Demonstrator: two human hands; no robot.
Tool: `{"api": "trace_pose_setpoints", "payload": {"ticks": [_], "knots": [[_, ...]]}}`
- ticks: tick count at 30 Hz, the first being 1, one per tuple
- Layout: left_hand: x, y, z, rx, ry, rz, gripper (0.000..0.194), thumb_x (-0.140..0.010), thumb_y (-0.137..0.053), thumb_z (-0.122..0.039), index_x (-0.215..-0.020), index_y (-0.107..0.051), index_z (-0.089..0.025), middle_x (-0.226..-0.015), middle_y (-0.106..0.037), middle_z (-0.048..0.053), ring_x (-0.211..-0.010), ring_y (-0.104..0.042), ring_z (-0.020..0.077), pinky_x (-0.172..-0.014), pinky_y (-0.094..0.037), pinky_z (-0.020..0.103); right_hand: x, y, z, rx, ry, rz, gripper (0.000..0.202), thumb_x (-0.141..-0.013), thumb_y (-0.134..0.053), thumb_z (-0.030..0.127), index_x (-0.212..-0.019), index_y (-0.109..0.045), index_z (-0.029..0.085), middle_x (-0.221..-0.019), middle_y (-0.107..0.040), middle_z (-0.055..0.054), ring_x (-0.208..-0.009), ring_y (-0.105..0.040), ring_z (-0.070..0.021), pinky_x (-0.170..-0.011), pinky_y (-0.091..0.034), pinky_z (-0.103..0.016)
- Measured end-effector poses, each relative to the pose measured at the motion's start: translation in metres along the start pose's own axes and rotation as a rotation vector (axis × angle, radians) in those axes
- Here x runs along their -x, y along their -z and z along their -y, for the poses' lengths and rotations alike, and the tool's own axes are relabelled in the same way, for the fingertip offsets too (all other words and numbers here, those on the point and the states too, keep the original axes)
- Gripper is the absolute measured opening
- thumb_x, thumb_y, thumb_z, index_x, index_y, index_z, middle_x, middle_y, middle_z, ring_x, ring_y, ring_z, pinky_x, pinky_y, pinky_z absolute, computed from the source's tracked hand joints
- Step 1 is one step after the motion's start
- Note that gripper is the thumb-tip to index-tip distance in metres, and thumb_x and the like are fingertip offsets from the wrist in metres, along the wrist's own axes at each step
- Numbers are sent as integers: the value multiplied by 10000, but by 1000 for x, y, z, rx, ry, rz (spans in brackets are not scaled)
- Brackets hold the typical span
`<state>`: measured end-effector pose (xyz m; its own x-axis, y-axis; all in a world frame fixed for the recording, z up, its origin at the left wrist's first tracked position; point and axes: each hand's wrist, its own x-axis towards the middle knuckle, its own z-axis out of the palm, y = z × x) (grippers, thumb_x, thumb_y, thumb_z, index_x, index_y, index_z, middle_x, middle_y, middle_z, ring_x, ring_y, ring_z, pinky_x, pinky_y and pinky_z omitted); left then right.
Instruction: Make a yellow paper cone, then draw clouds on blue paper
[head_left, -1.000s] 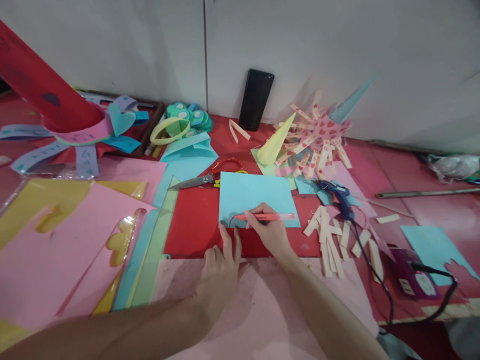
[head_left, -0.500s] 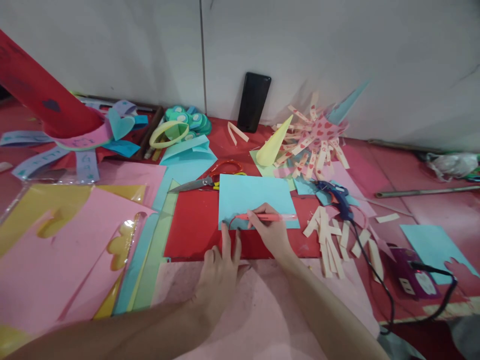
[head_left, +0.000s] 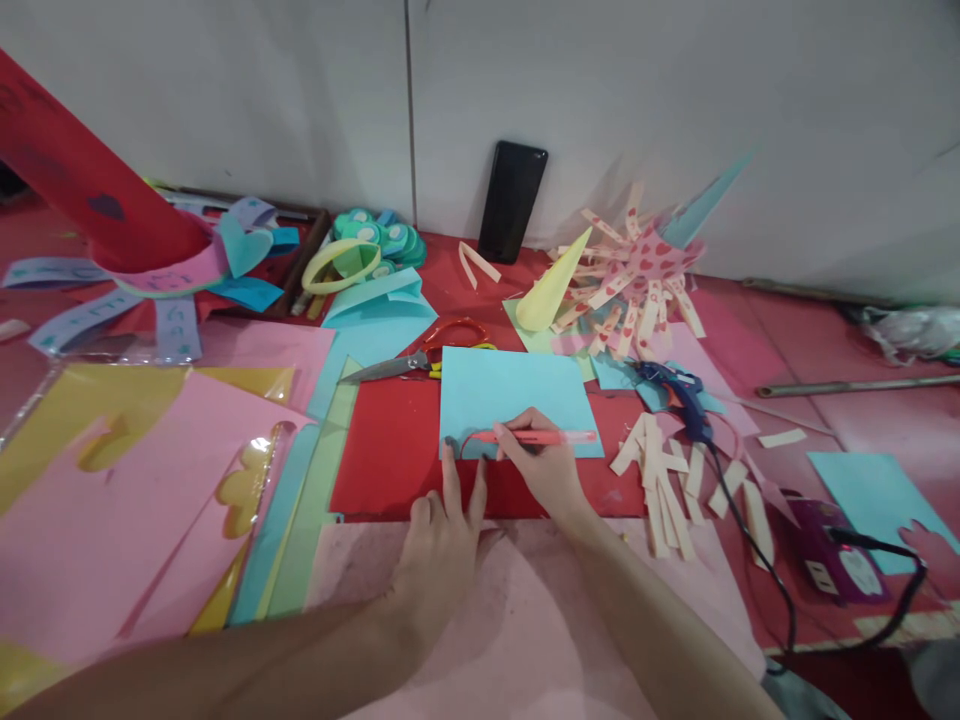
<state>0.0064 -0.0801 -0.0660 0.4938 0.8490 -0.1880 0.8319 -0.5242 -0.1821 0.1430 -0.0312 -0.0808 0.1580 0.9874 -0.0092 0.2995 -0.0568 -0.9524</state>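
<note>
A light blue sheet of paper (head_left: pixel 517 390) lies on a red sheet (head_left: pixel 390 450) in front of me. My right hand (head_left: pixel 544 465) is closed around a red pen (head_left: pixel 551 437), its tip over the lower left part of the blue sheet, where a curved dark line shows. Two spread fingertips of my left hand (head_left: pixel 442 530) press on the sheet's lower edge, and its other fingers are curled. Just behind and left of the sheet rest scissors (head_left: pixel 386 369) with red and yellow handles.
A black phone (head_left: pixel 513 200) leans on the wall. A glue gun (head_left: pixel 679 392), cream paper strips (head_left: pixel 656 480) and a purple box (head_left: pixel 836 550) are at right. Pink sheets (head_left: pixel 180 480) and a red paper tube (head_left: pixel 97 180) are at left. A yellow cone (head_left: pixel 551 290) stands behind.
The view has shifted slightly, so things sit a little further right. My left hand's two outstretched fingers look a little wider apart. The pen stays in my right hand.
</note>
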Motion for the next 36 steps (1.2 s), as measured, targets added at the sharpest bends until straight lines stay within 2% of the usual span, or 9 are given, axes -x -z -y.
{"api": "trace_pose_setpoints", "payload": {"ticks": [12,28,36], "knots": [[0,-1,0,-63,-18,-17,528,-886,-275,-395,-1357,-258,-157,-1327,-354,260,-659,-584,194,-633,-431,349,-1,0,-1,-4,-42,-23,227,-759,-571,330,-600,-475,202,-495,-554,41,-511,-541,-113,-581,-435,-243],[-1,3,1,66,4,26,502,-884,-329,-346,-1348,-280,-162,-1337,-333,260,-704,-592,199,-675,-441,367,1,-2,2,-17,-29,39,199,-768,-553,330,-627,-492,203,-546,-579,30,-555,-559,-120,-586,-446,-243],[-2,3,0,39,-1,25,502,-883,-324,-361,-1340,-303,-155,-1333,-332,266,-711,-599,208,-663,-440,360,-1,-2,-2,10,-8,-53,198,-763,-558,334,-630,-496,202,-536,-561,35,-536,-534,-116,-569,-433,-239]]}}
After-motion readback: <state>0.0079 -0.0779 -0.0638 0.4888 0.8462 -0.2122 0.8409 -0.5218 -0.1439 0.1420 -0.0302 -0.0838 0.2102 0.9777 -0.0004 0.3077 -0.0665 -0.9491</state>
